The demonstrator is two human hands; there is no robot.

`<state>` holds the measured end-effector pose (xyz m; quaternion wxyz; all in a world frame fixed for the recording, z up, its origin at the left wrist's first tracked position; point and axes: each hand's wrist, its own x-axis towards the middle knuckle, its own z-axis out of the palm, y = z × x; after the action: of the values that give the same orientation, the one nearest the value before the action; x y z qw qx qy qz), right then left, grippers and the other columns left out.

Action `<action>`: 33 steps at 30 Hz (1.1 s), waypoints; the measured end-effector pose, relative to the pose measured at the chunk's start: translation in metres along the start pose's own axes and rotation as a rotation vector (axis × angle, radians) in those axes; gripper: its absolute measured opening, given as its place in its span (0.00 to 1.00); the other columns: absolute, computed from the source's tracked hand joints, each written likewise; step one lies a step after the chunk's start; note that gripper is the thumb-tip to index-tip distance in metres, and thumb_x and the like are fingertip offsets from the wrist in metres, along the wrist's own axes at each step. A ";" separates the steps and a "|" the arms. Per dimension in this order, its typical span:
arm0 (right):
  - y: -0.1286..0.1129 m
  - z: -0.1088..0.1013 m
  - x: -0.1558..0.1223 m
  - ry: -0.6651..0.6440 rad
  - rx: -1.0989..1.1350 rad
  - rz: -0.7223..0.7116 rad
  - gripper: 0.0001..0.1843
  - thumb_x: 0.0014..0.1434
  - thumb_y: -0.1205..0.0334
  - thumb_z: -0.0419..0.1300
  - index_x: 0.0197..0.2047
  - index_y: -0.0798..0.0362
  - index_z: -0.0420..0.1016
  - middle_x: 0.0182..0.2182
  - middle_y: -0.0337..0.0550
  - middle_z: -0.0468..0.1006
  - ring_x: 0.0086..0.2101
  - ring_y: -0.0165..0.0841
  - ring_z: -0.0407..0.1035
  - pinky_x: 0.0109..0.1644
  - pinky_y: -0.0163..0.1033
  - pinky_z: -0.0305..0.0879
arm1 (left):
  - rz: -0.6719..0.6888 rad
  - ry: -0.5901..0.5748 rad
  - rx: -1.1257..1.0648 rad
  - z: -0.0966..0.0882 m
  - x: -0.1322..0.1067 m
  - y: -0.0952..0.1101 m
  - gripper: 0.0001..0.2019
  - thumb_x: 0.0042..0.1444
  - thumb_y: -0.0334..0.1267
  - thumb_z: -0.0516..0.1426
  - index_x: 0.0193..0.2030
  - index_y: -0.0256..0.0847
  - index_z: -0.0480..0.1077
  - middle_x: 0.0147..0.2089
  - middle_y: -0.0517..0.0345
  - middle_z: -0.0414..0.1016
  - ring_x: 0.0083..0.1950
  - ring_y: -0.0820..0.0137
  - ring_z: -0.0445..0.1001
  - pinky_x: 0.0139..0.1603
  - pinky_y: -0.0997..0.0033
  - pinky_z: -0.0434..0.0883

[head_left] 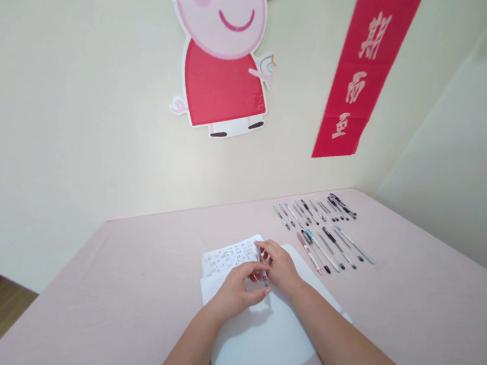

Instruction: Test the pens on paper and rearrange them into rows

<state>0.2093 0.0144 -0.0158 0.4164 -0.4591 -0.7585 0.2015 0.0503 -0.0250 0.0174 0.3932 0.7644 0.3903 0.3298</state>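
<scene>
Both hands meet over the paper around one slim pen (pixel 264 277). My left hand (pixel 239 292) pinches its lower part between thumb and fingers. My right hand (pixel 279 265) has its fingers closed at the pen's upper part. Fingers cover much of the pen, so whether its cap is on cannot be made out. Beneath the hands lie white sheets of paper (pixel 264 351), overlapping one another. On the sheet at the far left, rows of handwriting (pixel 227 257) show.
Several pens (pixel 334 248) lie side by side right of the paper, with another row of pens and refills (pixel 305 211) behind. A pink cloth (pixel 137 304) covers the table, which meets the wall. A pig cutout (pixel 225 83) and red banner (pixel 360 85) hang there.
</scene>
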 end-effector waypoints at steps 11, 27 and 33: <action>-0.001 -0.001 0.004 0.049 0.252 0.258 0.10 0.54 0.63 0.52 0.39 0.55 0.70 0.28 0.39 0.73 0.27 0.28 0.65 0.33 0.35 0.62 | 0.007 0.016 0.140 0.001 -0.005 -0.006 0.21 0.45 0.35 0.60 0.49 0.43 0.66 0.44 0.56 0.71 0.44 0.67 0.68 0.48 0.66 0.64; -0.004 -0.045 0.023 0.033 0.436 0.461 0.16 0.47 0.52 0.58 0.34 0.55 0.68 0.23 0.37 0.71 0.22 0.26 0.61 0.26 0.32 0.55 | -0.087 0.095 0.729 -0.012 -0.005 -0.016 0.37 0.45 0.51 0.59 0.62 0.45 0.54 0.63 0.45 0.55 0.65 0.53 0.51 0.62 0.50 0.50; 0.019 -0.090 0.019 0.120 0.090 0.537 0.13 0.50 0.59 0.55 0.38 0.55 0.70 0.24 0.38 0.72 0.22 0.28 0.64 0.26 0.32 0.58 | -0.381 0.048 0.941 -0.013 -0.005 -0.029 0.47 0.44 0.63 0.53 0.65 0.36 0.47 0.66 0.37 0.49 0.67 0.48 0.45 0.63 0.48 0.43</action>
<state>0.2886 0.0333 0.0317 0.4122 -0.6358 -0.5741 0.3103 0.0276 -0.0139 -0.0024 0.0505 0.7662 0.6380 0.0581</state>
